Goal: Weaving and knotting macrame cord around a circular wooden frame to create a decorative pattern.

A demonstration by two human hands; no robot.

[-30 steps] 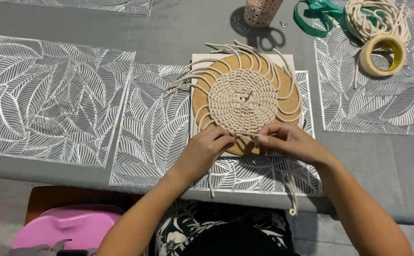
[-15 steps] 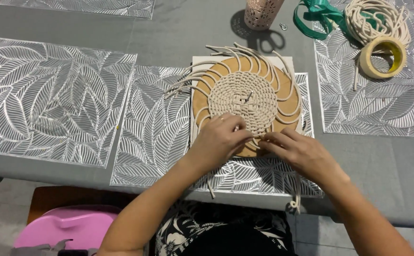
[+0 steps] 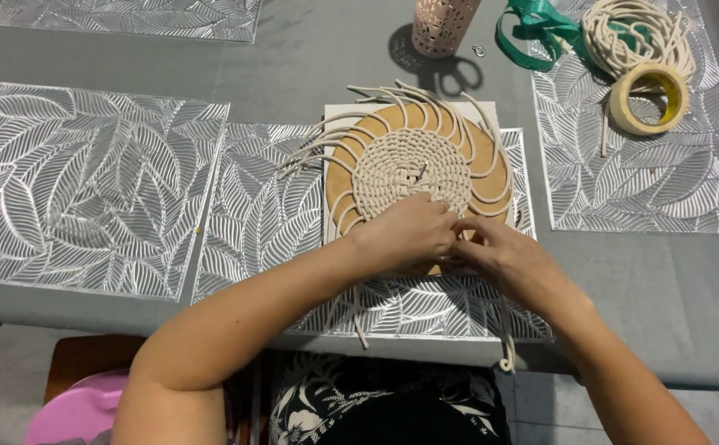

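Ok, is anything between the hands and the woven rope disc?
Nothing visible: the left hand and the right hand rest directly on the near edge of the woven rope disc, fingers meeting there.

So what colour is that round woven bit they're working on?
The woven disc is cream cord, lying on a tan round board; the head view shows it best.

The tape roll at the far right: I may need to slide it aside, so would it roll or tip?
The tape roll lies flat on a placemat, so it would likely slide, not roll. As a hollow ring it probably feels light. The rope coil beside it might snag.
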